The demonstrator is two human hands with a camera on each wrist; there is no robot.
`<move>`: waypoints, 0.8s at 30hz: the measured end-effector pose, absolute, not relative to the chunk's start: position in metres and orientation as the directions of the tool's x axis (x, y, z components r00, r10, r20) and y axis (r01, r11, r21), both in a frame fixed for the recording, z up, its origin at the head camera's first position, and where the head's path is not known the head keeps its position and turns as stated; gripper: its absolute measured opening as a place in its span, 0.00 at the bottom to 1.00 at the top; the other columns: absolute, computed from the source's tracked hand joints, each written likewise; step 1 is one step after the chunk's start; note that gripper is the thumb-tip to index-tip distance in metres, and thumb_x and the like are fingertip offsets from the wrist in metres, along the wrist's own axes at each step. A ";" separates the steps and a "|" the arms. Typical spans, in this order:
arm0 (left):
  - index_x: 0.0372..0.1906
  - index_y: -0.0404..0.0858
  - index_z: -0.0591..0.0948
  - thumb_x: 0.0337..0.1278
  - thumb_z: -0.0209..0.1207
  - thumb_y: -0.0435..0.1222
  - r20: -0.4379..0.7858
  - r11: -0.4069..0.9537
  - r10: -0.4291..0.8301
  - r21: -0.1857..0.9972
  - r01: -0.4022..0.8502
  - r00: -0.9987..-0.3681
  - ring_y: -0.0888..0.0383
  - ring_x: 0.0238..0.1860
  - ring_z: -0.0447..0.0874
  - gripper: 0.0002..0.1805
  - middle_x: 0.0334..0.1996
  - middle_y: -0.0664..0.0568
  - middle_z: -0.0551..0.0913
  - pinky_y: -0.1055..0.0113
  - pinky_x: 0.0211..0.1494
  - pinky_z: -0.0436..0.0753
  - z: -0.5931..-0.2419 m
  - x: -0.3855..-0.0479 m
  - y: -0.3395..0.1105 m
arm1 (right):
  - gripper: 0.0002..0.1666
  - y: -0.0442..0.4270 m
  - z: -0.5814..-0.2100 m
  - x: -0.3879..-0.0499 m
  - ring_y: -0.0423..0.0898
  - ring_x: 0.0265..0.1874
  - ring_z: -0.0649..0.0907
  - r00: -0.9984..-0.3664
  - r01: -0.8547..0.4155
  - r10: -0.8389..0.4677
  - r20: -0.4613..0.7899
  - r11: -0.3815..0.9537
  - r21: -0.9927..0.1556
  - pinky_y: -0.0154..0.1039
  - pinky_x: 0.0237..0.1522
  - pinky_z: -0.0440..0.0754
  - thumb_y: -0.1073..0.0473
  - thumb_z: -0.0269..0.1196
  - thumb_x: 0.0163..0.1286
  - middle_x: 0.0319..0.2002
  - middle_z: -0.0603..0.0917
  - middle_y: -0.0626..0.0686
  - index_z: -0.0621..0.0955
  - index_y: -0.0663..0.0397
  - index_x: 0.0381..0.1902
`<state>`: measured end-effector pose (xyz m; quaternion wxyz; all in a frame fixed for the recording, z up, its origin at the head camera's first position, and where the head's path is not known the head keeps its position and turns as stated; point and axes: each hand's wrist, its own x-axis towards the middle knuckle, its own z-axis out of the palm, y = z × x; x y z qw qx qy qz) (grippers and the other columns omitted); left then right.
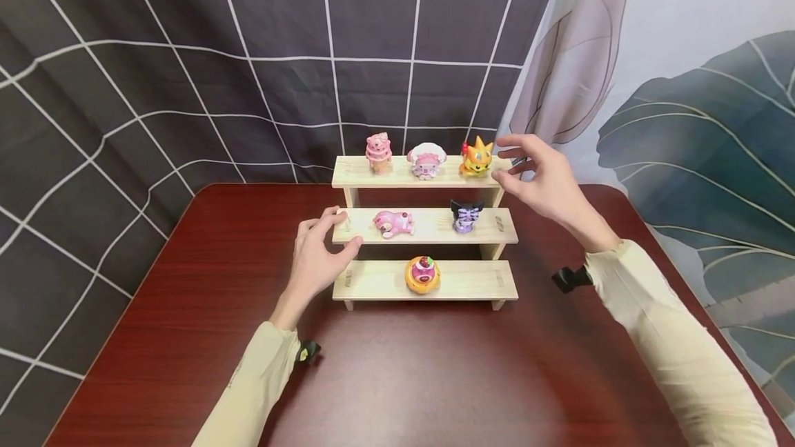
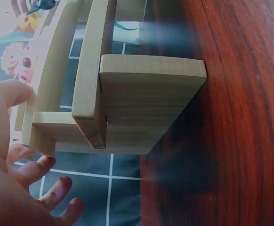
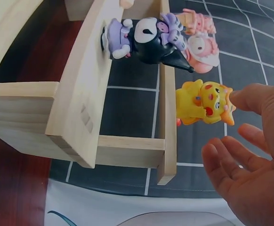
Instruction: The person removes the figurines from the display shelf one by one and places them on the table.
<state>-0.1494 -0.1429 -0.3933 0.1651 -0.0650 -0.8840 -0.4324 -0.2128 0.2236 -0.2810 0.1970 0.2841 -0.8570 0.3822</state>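
Note:
A three-tier wooden display stand stands on the table. My left hand holds the left end of its middle shelf, thumb at the front edge and index finger toward the back. My right hand is just right of a yellow-orange figurine on the top shelf. Its thumb and fingers are spread apart; the thumb tip overlaps the figurine's head in the right wrist view, and I cannot tell if they touch.
The top shelf also holds a pink ice-cream-cone figurine and a pink-and-white figurine. On the middle shelf are a pink lying figurine and a black-and-purple one. A round orange figurine sits below. Dark gridded cloth hangs behind.

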 end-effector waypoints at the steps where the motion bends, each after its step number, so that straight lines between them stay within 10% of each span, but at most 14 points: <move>1: 0.60 0.37 0.81 0.52 0.70 0.44 0.347 0.616 -0.029 0.745 0.257 -0.937 0.46 0.57 0.67 0.30 0.66 0.50 0.76 0.48 0.56 0.67 -0.393 -0.149 -0.143 | 0.29 0.223 -0.281 -0.214 0.56 0.48 0.84 -0.763 -0.637 -0.340 0.550 0.545 -0.545 0.25 0.42 0.77 0.75 0.69 0.58 0.53 0.82 0.61 0.77 0.66 0.59; 24: 0.60 0.39 0.82 0.51 0.71 0.45 0.352 0.609 -0.032 0.749 0.261 -0.936 0.47 0.56 0.68 0.30 0.65 0.51 0.77 0.47 0.55 0.67 -0.395 -0.151 -0.144 | 0.32 0.214 -0.278 -0.229 0.59 0.49 0.82 -0.806 -0.591 -0.401 0.435 0.522 -0.615 0.36 0.46 0.78 0.73 0.70 0.59 0.57 0.80 0.61 0.76 0.63 0.63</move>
